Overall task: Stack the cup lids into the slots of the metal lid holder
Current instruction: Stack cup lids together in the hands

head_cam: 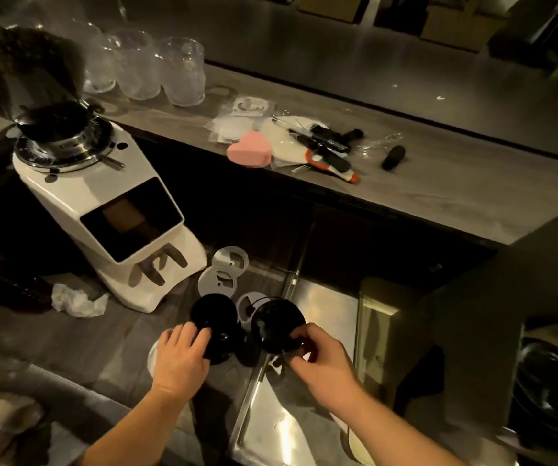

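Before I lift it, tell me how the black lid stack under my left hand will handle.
Likely light: the right hand carries a like black lid by a pinch. The black lid stack shines, so it may be slippery. Gripped at the side by the left hand, its upper lids could slide off.

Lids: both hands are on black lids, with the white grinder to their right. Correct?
No. The head view shows the white grinder to their left, not right. The left hand and right hand are each on black lids.
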`<action>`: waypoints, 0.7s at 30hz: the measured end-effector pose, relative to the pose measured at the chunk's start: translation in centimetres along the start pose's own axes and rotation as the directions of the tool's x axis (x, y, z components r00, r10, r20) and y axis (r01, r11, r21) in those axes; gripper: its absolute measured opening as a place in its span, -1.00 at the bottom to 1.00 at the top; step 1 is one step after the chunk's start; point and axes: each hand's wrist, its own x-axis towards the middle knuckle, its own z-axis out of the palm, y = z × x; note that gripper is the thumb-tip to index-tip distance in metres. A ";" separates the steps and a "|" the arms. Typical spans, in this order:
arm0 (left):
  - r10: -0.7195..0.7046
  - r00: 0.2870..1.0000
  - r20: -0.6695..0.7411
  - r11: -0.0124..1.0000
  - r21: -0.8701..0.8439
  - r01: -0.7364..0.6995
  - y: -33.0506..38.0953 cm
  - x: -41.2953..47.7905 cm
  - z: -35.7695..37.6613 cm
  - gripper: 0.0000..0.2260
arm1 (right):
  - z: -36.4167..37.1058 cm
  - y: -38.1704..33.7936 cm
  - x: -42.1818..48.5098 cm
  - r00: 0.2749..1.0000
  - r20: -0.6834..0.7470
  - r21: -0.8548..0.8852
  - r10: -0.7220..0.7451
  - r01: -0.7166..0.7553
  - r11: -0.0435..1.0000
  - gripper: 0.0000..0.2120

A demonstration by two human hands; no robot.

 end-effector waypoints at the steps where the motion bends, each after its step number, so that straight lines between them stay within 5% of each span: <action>1: 0.030 0.999 -0.016 1.000 -0.001 -0.030 0.2 -0.3 0.2 -0.52 | -0.6 -0.1 -0.8 0.999 -0.030 0.000 -0.022 0.022 1.000 -0.75; 7: 0.163 0.983 -0.083 0.986 -0.023 -0.165 2.9 0.1 0.2 -0.57 | -5.1 -2.1 -6.1 0.989 -0.070 -0.012 -0.127 0.126 0.992 -0.90; 10: 0.163 0.987 0.009 0.987 -0.014 -0.163 5.4 1.4 -0.3 -0.58 | -7.6 -2.9 -8.2 0.981 -0.108 0.034 -0.163 0.167 0.985 -0.90; 15: -0.004 0.978 0.211 1.000 0.028 -0.002 7.9 2.8 -1.3 -0.49 | -10.7 -4.4 -11.4 0.974 -0.172 0.175 -0.147 0.177 0.969 -0.79; 21: -0.147 0.986 0.083 0.984 -0.087 0.154 9.6 5.0 -4.5 -0.65 | -13.9 -5.4 -16.5 0.951 -0.249 0.381 -0.185 0.272 0.884 -0.56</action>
